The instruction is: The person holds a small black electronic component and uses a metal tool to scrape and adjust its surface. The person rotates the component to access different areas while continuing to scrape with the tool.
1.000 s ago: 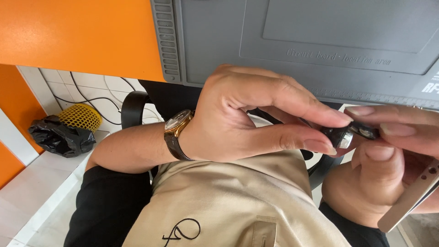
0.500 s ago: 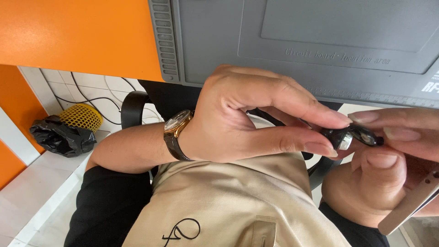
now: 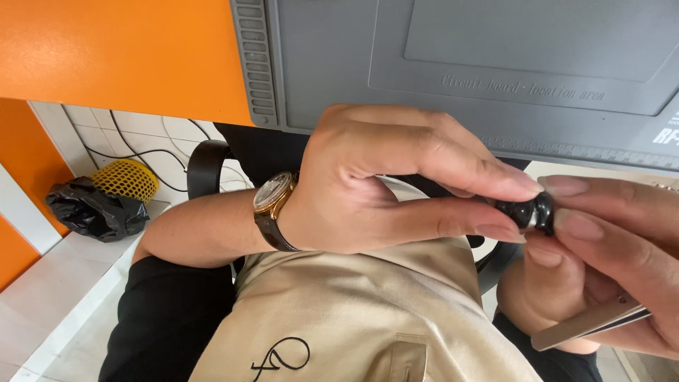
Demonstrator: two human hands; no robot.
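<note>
Both hands meet over the person's lap, in front of the edge of the orange surface (image 3: 120, 49), and work on one small black part (image 3: 527, 212). The left hand (image 3: 382, 184) comes in from the left with a gold-cased wristwatch (image 3: 272, 198) on a dark strap; its thumb and forefinger are drawn narrow and pinch the left end of the part. The right hand (image 3: 608, 255) enters from the right edge; its fingertips (image 3: 576, 225) close on the other end, where a thin silver ring shows between the black halves. Lower in the same hand a flat grey tool (image 3: 587, 322), perhaps tweezers, is tucked against the palm and points down to the left, so the fingers of this hand hold two things at once. The part hangs in the air, clear of the grey mat (image 3: 460, 64) that lies on the surface above it, and well above the beige apron (image 3: 339, 311) on the lap. The step in hand appears to be a fine two-handed fitting or twisting of the part; whether it is being joined or separated cannot be told. The next move seems to call for a firm pinch on both ends and a small, steady turn or pull along its axis, made without letting the tucked tool slip. On the floor at the left, well apart, lie a black bag (image 3: 88, 212) and a yellow net (image 3: 127, 180).
</note>
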